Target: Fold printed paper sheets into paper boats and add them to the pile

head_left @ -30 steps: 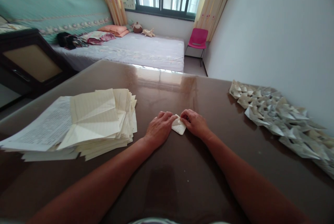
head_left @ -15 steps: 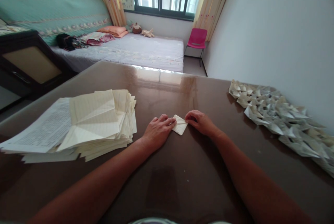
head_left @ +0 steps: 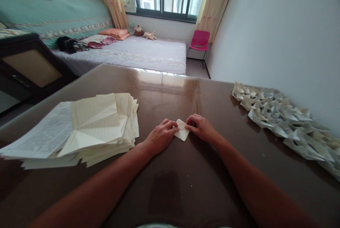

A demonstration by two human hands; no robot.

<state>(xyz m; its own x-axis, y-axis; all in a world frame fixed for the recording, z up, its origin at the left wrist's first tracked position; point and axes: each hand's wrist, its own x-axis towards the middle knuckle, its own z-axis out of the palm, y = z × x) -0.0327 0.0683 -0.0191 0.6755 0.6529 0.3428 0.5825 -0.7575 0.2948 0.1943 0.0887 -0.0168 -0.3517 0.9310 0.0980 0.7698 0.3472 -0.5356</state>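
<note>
A small folded paper [head_left: 182, 133], cream and roughly square, lies on the brown glossy table [head_left: 170, 160] in front of me. My left hand [head_left: 164, 131] pinches its left corner between thumb and fingers. At the opposite corner, my right hand [head_left: 200, 126] grips the paper with thumb and forefinger, the other fingers curled. To the left is a thick stack of loose paper sheets [head_left: 95, 118], lined cream ones with creases over white printed ones. Rows of folded paper boats [head_left: 278, 114] sit along the right side of the table.
Beyond the table's far edge is a bed [head_left: 148, 52] with pillows, clothes and soft toys. A pink chair [head_left: 199, 40] stands by the right wall, under the window's curtain. A dark cabinet [head_left: 29, 65] is at the left.
My right hand has shifted slightly left onto the paper's corner. My left thumb and fingers have drawn together at the other corner. The view has tipped up a little.
</note>
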